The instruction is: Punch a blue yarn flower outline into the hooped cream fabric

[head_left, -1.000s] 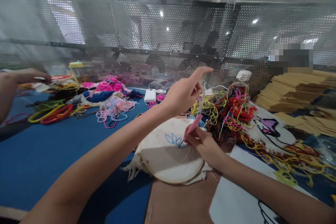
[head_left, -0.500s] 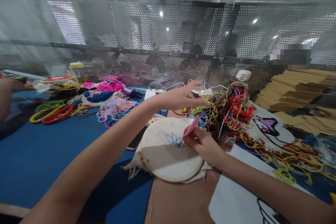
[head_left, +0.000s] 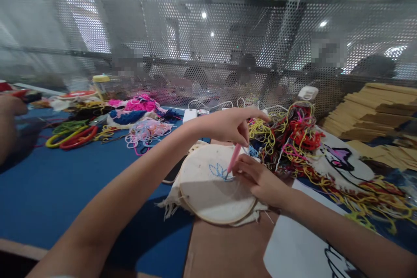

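A round embroidery hoop (head_left: pixel 211 202) with cream cloth lies in front of me, blue stitches (head_left: pixel 217 170) forming petals on it. Over the cloth stands a pink punch needle (head_left: pixel 234 158), slightly tilted, its tip at the stitched outline. My right hand (head_left: pixel 260 180) rests on the hoop's right side, fingers closed round the needle's lower part. From above, my left hand (head_left: pixel 230 125) meets its top end with curled fingers and thumb, the index finger stretched to the right. Any thread between those fingertips is too small to make out.
Tangled yarn (head_left: pixel 299 134) heaps behind on the right, near a stack of brown sheets (head_left: pixel 374 110). White paper (head_left: pixel 293 234) lies under my right forearm. Red-handled scissors (head_left: pixel 78 139) and pink yarn (head_left: pixel 150 132) sit left. Another person's hand (head_left: pixel 11 106) shows at far left.
My left hand has gone from spread fingers to curled ones at the punch needle's top. The punch needle has swung more upright, and my right hand's grip has shifted lower.
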{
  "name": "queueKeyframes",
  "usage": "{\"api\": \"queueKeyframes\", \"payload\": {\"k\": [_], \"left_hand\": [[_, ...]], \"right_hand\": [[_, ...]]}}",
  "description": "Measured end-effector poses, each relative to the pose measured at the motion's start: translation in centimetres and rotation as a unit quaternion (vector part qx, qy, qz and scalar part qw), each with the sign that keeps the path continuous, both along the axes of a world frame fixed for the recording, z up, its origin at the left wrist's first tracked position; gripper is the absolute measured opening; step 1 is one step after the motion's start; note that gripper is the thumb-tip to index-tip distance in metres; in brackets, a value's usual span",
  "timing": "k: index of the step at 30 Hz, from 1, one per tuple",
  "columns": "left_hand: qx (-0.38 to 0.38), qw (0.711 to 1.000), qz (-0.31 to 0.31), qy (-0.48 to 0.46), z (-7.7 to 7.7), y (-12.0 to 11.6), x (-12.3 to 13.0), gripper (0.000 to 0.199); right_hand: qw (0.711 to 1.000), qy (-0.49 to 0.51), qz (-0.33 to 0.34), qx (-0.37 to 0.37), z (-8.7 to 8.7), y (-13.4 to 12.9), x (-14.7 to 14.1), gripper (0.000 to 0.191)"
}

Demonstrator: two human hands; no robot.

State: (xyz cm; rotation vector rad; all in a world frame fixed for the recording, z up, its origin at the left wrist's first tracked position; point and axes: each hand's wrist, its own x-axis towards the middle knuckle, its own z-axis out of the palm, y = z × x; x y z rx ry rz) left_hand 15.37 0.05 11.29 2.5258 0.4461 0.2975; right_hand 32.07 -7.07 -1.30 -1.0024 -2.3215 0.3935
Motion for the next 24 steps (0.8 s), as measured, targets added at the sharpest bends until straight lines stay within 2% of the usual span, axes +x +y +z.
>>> {"api": "queueKeyframes", "payload": {"k": [7,14,20,24], "left_hand": [[-0.046,0.999,-0.018,0.018,0.2,1.0,-0.4,0.063],[-0.087,0.996,-0.023,0.025,0.4,1.4,-0.9,0.070],[-0.110,0.994,0.000,0.014,0.4,1.4,-0.8,0.066],[-0.116,0.993,0.002,0.012,0.3,1.5,-0.7,0.061]], "right_hand": [[0.999,-0.054,-0.004,-0.001,-0.5,0.0,-0.7,0.019],[0.999,0.015,-0.019,-0.034,-0.7,0.3,-0.7,0.019],[0.998,-0.053,-0.031,-0.016,-0.7,0.3,-0.8,0.018],[0.999,-0.019,-0.032,-0.035,-0.6,0.3,-0.8,0.021]]}}
